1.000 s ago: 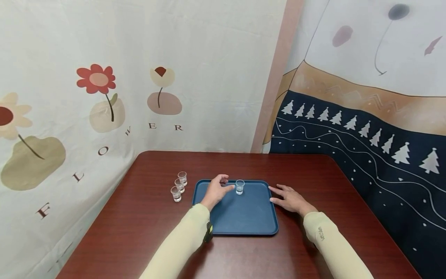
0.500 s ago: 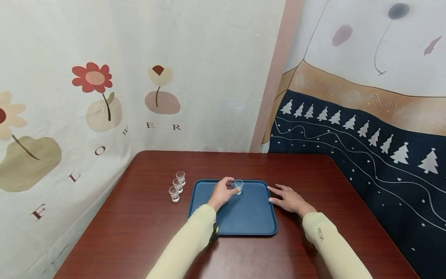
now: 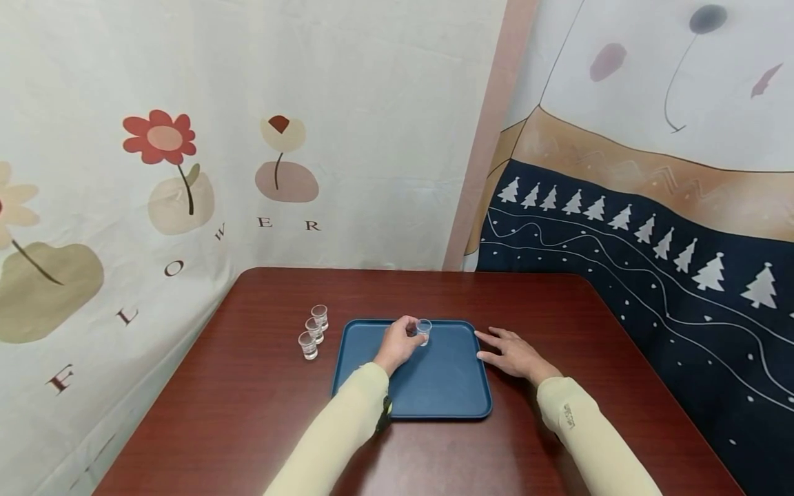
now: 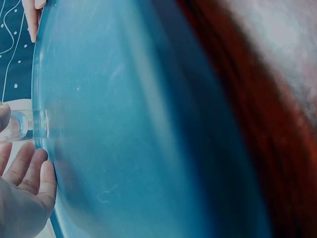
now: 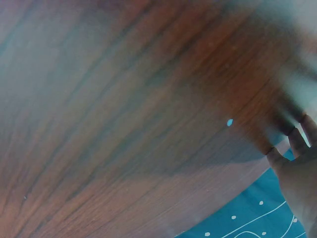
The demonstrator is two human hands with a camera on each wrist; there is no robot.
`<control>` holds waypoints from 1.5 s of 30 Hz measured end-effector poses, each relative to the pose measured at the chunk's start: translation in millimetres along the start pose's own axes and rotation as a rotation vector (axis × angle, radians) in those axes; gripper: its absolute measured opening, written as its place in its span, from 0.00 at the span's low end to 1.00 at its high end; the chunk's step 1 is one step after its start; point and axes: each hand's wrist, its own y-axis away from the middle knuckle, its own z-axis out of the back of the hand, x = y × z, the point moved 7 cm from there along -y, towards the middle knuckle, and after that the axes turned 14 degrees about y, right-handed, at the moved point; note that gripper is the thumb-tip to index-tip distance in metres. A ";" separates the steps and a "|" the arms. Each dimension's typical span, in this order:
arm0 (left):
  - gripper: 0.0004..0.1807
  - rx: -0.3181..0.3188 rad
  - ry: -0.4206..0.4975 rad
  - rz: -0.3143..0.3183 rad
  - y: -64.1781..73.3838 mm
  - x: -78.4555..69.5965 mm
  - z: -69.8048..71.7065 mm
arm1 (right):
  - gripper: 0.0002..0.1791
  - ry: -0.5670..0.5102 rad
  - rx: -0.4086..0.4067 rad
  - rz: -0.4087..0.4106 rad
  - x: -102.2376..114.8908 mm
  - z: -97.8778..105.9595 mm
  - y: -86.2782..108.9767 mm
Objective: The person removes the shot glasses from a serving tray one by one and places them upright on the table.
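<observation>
A small clear shot glass (image 3: 424, 326) stands upright near the back of the blue tray (image 3: 440, 386). My left hand (image 3: 399, 346) reaches over the tray and holds this glass between thumb and fingers. In the left wrist view, the glass (image 4: 22, 124) lies between the thumb and index finger, its base at the tray surface, while the other fingers extend beside it. My right hand (image 3: 512, 353) rests palm down on the table, fingers spread and straight, fingertips by the tray's right rim. Its right wrist view shows the hand (image 5: 299, 171) at the edge, holding nothing.
Several similar things share the brown table (image 3: 248, 413): three shot glasses stand in a slanting row left of the tray, the nearest glass (image 3: 308, 346) at the front. A pale flower-print curtain (image 3: 372, 138) and a dark tree-print curtain (image 3: 620, 275) hang behind.
My left hand has moved right, its thumb and fingers coming round the shot glass on the tray. The right hand stays in place. The head view has turned slightly.
</observation>
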 end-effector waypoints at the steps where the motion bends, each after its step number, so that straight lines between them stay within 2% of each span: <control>1: 0.13 0.000 0.002 0.001 0.3 0.0 0.2 | 0.37 0.004 -0.005 0.005 0.5 0.2 -0.2; 11: 0.12 -0.008 0.014 -0.013 2.2 0.6 4.4 | 0.36 -0.002 -0.011 -0.001 -0.7 -0.1 -0.1; 21: 0.13 0.000 0.024 -0.016 4.5 -7.5 10.5 | 0.35 -0.005 -0.008 0.000 1.1 1.0 1.0; 35: 0.14 -0.021 0.036 -0.048 4.7 -14.2 26.4 | 0.36 -0.007 -0.009 0.001 0.2 1.8 0.3; 39: 0.14 -0.026 0.041 -0.039 6.9 -15.9 30.9 | 0.36 -0.004 -0.006 0.003 0.9 2.1 0.7; 45: 0.14 -0.034 0.049 -0.053 9.9 -18.7 41.7 | 0.35 -0.008 -0.005 -0.001 1.2 2.0 0.3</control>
